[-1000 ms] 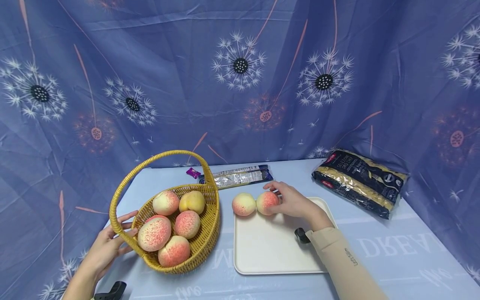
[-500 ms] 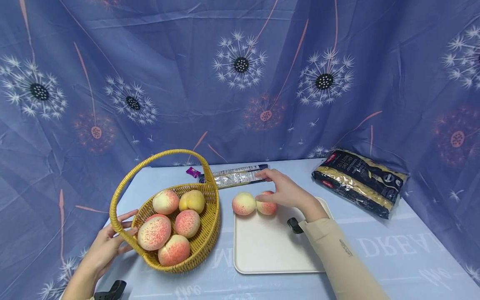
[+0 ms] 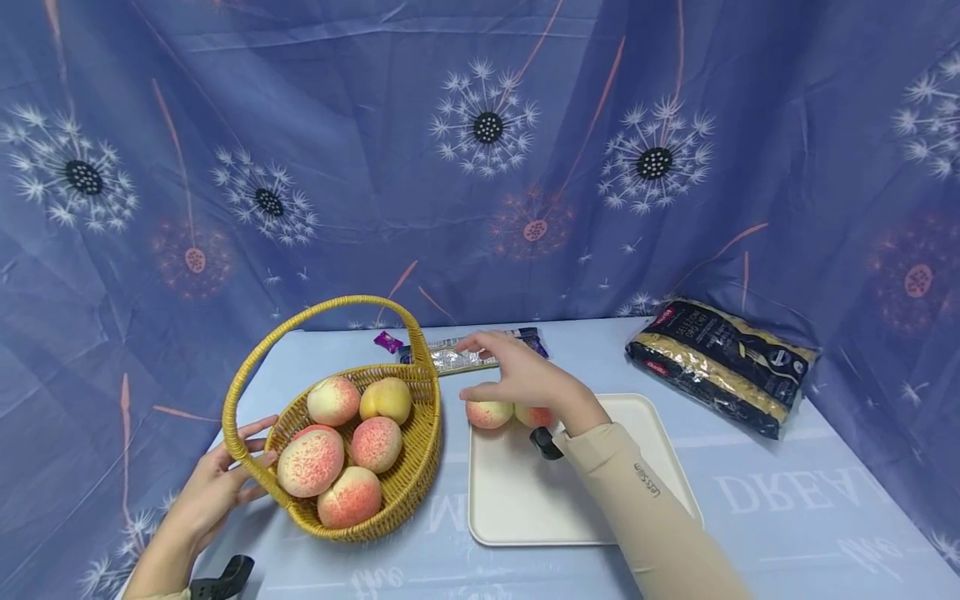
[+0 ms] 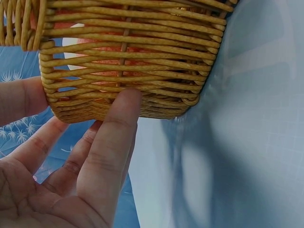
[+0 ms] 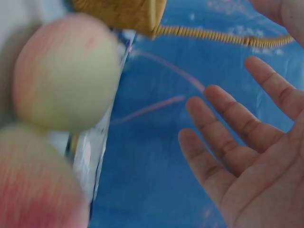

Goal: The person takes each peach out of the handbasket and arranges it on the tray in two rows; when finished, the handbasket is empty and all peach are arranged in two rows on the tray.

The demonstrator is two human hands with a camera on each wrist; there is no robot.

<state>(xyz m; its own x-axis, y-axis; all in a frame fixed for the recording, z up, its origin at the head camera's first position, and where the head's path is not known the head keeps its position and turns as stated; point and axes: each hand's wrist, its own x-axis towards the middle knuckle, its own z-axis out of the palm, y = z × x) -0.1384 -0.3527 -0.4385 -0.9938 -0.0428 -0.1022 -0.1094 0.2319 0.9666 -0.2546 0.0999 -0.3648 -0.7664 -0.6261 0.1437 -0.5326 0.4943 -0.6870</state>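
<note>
A yellow wicker basket [image 3: 414,467] with a hoop handle holds several peaches [image 3: 311,461]. My left hand [image 3: 225,483] lies open against its left wall, straight fingers [image 4: 111,137] touching the weave [image 4: 133,66]. Two more peaches, a paler one [image 3: 487,413] [image 5: 64,71] and a redder one [image 3: 534,415] [image 5: 33,185], sit at the far edge of a white tray [image 3: 525,500]. My right hand [image 3: 517,371] hovers open above them, fingers [image 5: 228,128] spread and holding nothing.
A long foil packet [image 3: 465,357] and a small purple sweet [image 3: 387,341] lie behind the basket. A dark bag of pasta [image 3: 716,362] rests at the back right. A blue dandelion-print cloth covers the table and hangs as a backdrop.
My right hand has let go of the redder peach on the tray and lifted away to the left, toward the basket. The left hand and basket have barely moved.
</note>
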